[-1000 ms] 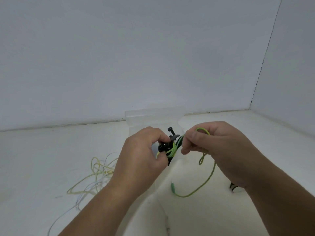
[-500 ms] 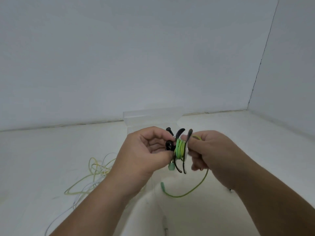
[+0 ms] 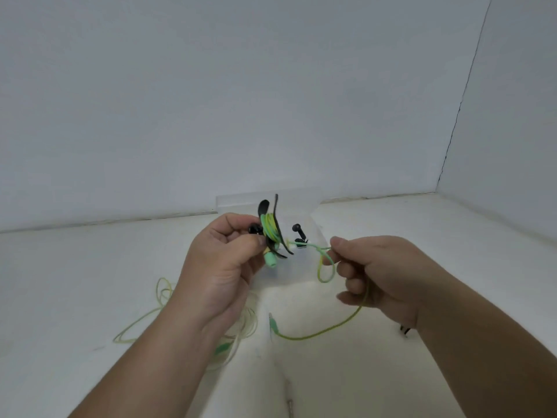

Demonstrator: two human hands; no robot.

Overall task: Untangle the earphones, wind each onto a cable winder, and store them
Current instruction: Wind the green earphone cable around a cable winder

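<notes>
left of the clear box [image 3: 241, 203], a loose tangle of pale yellow-green earphone cable [image 3: 162, 297] lies on the white table [image 3: 75, 282]. in front of the box and above the table, the left hand [image 3: 220, 267] has its grip clenched on a black cable winder [image 3: 275, 224], pinching it from its left side. green cable [image 3: 313, 245] is wound round the winder's middle, and a mint earbud [image 3: 270, 260] hangs just under it. a black earbud piece [image 3: 298, 232] shows at the box's right wall; i cannot tell if it is inside. the cable runs on to the right hand [image 3: 382, 273], in front of the box's right side, whose grip pinches it between thumb and forefinger. there it makes a small loop, then droops to its plug [image 3: 272, 319], low in front of the box. right of the box, a small dark object [image 3: 404, 330] sits on the table, partly hidden by the right wrist.
</notes>
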